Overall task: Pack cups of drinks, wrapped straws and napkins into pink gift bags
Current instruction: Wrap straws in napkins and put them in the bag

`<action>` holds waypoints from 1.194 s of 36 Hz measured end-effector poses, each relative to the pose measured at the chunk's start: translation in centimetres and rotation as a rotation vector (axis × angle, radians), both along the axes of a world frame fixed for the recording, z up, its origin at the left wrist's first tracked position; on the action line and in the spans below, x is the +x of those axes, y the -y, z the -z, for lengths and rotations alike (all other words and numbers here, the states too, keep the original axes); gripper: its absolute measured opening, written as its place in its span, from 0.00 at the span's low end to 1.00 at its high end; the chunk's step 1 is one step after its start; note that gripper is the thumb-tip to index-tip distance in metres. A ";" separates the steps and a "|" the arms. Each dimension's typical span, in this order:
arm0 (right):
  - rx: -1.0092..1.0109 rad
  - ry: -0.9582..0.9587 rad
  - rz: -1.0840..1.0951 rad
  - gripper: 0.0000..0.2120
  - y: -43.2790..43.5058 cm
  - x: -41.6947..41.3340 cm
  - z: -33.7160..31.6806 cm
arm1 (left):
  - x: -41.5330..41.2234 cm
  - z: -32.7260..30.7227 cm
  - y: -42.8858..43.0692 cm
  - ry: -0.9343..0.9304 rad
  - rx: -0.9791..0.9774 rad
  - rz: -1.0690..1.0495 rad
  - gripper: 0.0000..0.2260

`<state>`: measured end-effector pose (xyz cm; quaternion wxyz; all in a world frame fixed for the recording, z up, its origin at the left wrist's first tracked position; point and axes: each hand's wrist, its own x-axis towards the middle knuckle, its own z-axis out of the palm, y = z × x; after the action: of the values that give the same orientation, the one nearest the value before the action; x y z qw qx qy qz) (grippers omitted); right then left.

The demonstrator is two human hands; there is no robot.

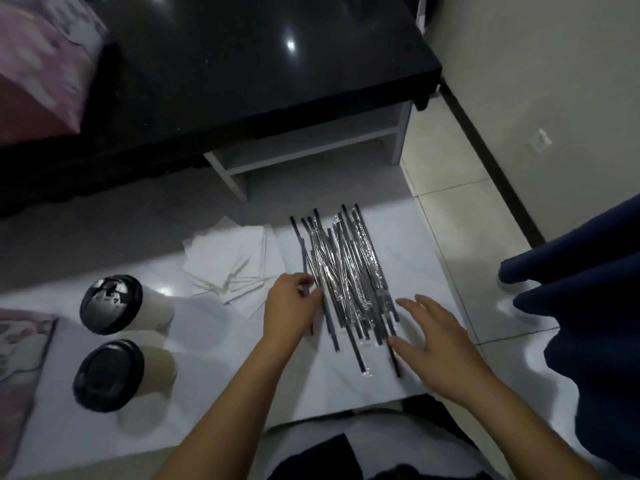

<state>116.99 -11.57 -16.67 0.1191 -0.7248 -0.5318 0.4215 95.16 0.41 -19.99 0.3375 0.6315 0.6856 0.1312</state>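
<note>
A pile of wrapped black straws (pixel 346 275) lies on the white sheet (pixel 221 344) in front of me. My left hand (pixel 289 306) rests at the pile's left edge, with its fingertips pinching one straw. My right hand (pixel 433 337) hovers with fingers spread at the pile's lower right corner, touching or nearly touching the straw ends. A stack of white napkins (pixel 228 263) lies left of the straws. Two cups with black lids stand at the left, one (pixel 110 303) behind the other (pixel 109 374). Pink gift bags show at the top left (pixel 41 60) and at the left edge (pixel 17 362).
A glossy black table (pixel 242 81) with a white lower frame stands beyond the sheet. At the right a person in dark blue trousers (pixel 581 306) stands on the tiled floor. The wall and dark skirting run along the right.
</note>
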 end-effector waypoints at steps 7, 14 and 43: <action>-0.026 0.044 -0.287 0.31 -2.8 5.1 0.3 | 3.5 -0.5 1.1 -0.101 -0.026 -0.170 0.16; 0.031 -0.115 -0.306 0.25 -3.4 7.8 0.3 | 3.8 -1.2 2.8 0.002 -0.013 -0.419 0.14; -0.097 -0.965 0.261 0.18 -8.0 -2.4 -4.2 | 2.1 -7.8 7.9 0.860 -0.171 -0.286 0.10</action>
<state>114.57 -3.54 -12.43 0.3694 -0.5125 -0.3009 0.7144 97.25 -7.44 -12.21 0.6209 0.3886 0.5717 0.3695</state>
